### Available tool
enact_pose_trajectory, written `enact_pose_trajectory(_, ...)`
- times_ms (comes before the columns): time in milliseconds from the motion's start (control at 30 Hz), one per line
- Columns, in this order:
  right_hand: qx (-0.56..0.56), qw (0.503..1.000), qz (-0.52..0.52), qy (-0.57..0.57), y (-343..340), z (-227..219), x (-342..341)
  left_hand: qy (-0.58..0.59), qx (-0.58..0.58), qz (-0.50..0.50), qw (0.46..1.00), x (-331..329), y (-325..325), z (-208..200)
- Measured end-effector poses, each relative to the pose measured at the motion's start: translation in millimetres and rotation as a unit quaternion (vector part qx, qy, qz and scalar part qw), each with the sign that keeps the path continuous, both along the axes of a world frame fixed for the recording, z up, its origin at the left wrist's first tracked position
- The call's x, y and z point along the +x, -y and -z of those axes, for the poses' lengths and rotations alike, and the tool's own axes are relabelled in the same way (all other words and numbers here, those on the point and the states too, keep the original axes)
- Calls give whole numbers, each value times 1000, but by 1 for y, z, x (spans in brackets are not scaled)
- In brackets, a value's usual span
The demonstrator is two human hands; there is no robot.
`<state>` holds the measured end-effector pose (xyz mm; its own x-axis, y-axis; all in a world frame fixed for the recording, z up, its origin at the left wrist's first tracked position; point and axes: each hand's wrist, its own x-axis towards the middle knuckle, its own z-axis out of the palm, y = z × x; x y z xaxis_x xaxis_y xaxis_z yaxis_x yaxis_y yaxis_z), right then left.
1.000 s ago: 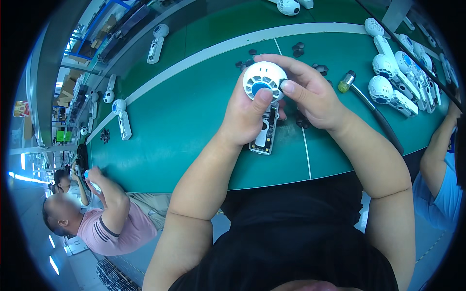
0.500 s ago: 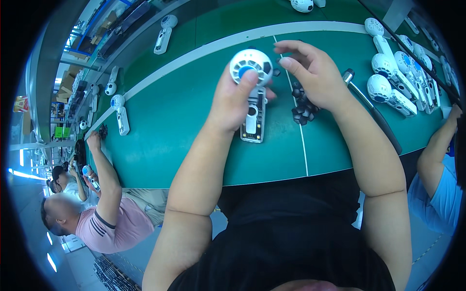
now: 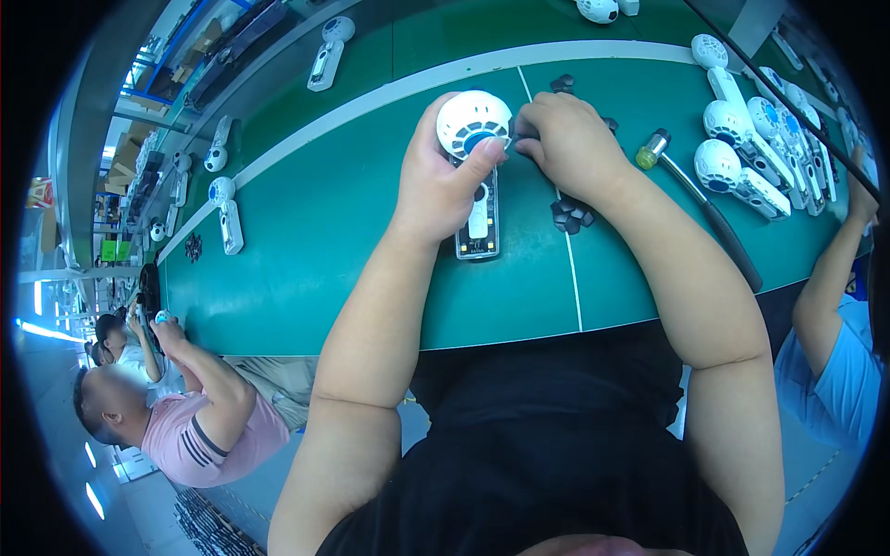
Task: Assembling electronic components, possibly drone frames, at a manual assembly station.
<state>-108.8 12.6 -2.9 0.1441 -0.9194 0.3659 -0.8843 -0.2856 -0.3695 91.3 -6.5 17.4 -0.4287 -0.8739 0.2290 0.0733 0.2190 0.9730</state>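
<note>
My left hand is closed around a white ball-headed handheld device, its thumb across a blue round centre on the ball. The device's handle points toward me, with a clear-looking casing. My right hand is at the ball's right side, fingers curled and pressed together. Whatever lies between those fingertips is hidden. Small black faceted pieces lie in a heap under my right wrist, and another black cluster shows beyond that hand.
A mallet with a metal and yellowish head lies right of my right forearm. Several similar white devices are grouped at the right. More stand left on the green table. A person in pink sits left; another's arm is at right.
My right hand has moved left to the ball, its fingers curling in from a spread pose. The device has tilted slightly. The person in pink has drawn an arm back from the table.
</note>
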Motion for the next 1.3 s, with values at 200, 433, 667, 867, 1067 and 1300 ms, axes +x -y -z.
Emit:
enact_pose_trajectory(200,-142,983,-88,75,-16,-23,-20,-7,39,0,999,2,4,2)
enact_pose_trajectory(433,-356,915,-177,68,-33,-50,-28,10,37,0,999,2,6,4)
enact_pose_trajectory(667,-385,903,-187,48,-39,-52,-28,37,3,-1,999,2,4,4)
enact_pose_trajectory(867,-342,914,-192,101,-35,-50,-23,38,14,49,998,5,4,4)
enact_pose_trajectory(1067,-153,946,-163,234,-36,-42,-19,72,18,97,992,3,-5,-6)
enact_pose_trajectory(1300,70,929,-182,315,-36,-48,-27,149,8,117,982,1,-12,-15)
